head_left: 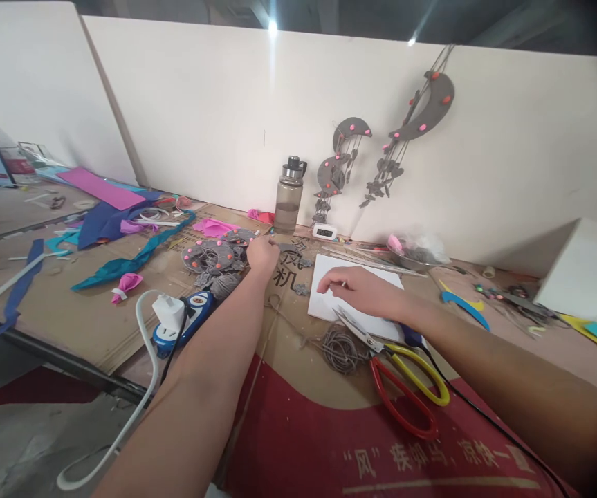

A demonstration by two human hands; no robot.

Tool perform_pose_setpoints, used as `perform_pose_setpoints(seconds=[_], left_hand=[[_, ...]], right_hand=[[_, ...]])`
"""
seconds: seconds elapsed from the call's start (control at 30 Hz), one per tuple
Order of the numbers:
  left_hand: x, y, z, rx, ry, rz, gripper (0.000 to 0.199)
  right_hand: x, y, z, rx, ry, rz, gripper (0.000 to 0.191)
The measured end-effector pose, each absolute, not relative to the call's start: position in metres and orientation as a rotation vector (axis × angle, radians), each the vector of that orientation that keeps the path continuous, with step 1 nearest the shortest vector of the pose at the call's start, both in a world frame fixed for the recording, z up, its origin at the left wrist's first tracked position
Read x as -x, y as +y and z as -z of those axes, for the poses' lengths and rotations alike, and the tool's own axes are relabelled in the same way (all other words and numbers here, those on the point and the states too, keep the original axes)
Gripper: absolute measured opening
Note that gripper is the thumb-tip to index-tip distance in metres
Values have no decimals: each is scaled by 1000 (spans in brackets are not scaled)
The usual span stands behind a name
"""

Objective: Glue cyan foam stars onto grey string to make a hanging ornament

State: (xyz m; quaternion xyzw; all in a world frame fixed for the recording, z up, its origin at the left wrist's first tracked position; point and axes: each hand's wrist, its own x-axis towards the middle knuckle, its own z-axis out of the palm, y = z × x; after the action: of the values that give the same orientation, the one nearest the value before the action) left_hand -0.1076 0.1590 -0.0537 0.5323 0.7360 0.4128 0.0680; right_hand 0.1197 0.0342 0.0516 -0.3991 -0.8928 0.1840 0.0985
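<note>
Over the white board (319,304), right hand (347,284) droops half-open — left hand (263,255) extends, grip unclear.

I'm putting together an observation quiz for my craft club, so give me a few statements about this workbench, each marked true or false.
1. The scissors have one red handle and one yellow handle. True.
2. The bottle lies on its side. False: it stands upright by the wall.
3. The right hand is over the white board. True.
4. The left hand is holding the scissors. False: they lie nearer the right hand, and the left hand is off them.
5. The hanging crescents are bright blue. False: they are gray, with pink and orange dots.
6. A loose coil of gray yarn lies near the scissors. True.
</note>
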Motion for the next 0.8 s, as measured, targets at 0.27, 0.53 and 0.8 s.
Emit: perform_pose_setpoints(seconds=[0.27, 0.53, 0.8], left_hand=[[101, 156, 44, -1702, 2204, -1393, 27], [84, 142, 28, -1776, 2013, -1471, 25], [87, 119, 17, -1753, 1923, -1382, 24]], right_hand=[[-210, -43, -35, 1482, -2325, -410, 28], [-272, -58, -16, 1707, -1993, -191, 24], [-248, -35, -13, 2060, -2046, -162, 42]])
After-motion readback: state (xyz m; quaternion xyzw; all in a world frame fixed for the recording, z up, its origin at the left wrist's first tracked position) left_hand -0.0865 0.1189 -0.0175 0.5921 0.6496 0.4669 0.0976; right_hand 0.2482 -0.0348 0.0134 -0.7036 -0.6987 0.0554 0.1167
